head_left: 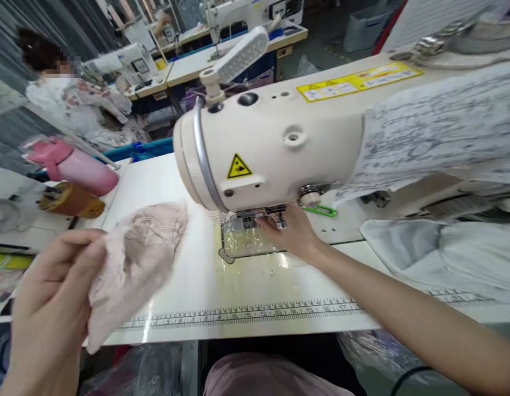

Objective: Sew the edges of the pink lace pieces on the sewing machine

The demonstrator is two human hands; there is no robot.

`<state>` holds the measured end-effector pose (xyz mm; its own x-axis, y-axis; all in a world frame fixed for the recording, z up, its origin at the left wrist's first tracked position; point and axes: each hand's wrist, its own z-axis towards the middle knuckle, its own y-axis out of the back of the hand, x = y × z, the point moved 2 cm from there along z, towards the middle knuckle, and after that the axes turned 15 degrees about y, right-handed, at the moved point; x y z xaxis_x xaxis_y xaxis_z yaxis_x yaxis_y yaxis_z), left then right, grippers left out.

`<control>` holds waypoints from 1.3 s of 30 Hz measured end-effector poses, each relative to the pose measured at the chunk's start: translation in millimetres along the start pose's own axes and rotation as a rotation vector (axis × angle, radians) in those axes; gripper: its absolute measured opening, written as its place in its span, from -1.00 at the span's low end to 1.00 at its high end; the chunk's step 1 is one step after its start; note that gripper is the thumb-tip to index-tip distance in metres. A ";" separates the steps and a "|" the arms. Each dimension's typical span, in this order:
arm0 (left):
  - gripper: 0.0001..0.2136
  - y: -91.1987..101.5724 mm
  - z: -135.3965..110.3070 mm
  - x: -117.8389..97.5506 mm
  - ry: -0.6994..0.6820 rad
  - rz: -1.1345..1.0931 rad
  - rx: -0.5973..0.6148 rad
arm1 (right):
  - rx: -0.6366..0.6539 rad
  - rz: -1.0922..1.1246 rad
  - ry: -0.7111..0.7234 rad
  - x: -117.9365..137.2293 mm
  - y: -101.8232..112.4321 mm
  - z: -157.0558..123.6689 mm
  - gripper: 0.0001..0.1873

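My left hand pinches a pale pink piece of fabric between thumb and fingers. The cloth is cupped, with stitched lines near its upper edge, and hangs over the left of the sewing table. My right hand reaches under the head of a cream sewing machine, at the needle and presser foot. A finger points left beside the metal parts; the other fingers are mostly hidden by the machine, and whether they hold anything does not show. Close to that hand lies a green thread snipper.
A printed ruler runs along the table's front edge. White cloth lies at right. A pink bottle and a yellow-brown container stand at left. Farther back, a person sits near other sewing machines.
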<state>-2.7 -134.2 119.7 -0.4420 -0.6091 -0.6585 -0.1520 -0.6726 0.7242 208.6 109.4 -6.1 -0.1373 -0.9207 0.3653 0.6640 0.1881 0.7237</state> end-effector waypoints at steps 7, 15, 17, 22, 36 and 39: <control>-0.66 -113.6 -12.3 -30.1 -0.179 0.268 0.605 | 0.046 -0.105 0.057 -5.9 -1.8 2.3 -0.76; -0.73 -148.2 -59.9 -43.0 -1.080 0.317 0.275 | -0.006 -0.101 0.221 -0.2 1.9 -1.3 -0.65; -0.60 -157.3 -61.1 -40.4 -1.053 0.352 0.291 | 0.003 -0.114 0.312 2.4 3.0 -2.7 -0.65; -0.49 -168.1 -50.9 -29.6 -1.020 0.380 0.328 | 0.172 -0.177 0.274 2.4 -0.3 -3.0 -0.68; -0.52 -171.3 -36.2 -20.6 -0.959 0.381 0.378 | 0.292 -0.449 0.304 3.1 -9.0 -14.0 -0.58; -0.51 -172.0 -36.9 -19.3 -0.952 0.369 0.377 | 0.272 -0.534 0.345 2.7 -10.7 -20.1 -0.58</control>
<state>64.6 -22.3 0.3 -0.9951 -0.0626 -0.0763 -0.0588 -0.2440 0.9680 215.9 98.0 -24.7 -0.1224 -0.9587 -0.2565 0.3561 -0.2837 0.8903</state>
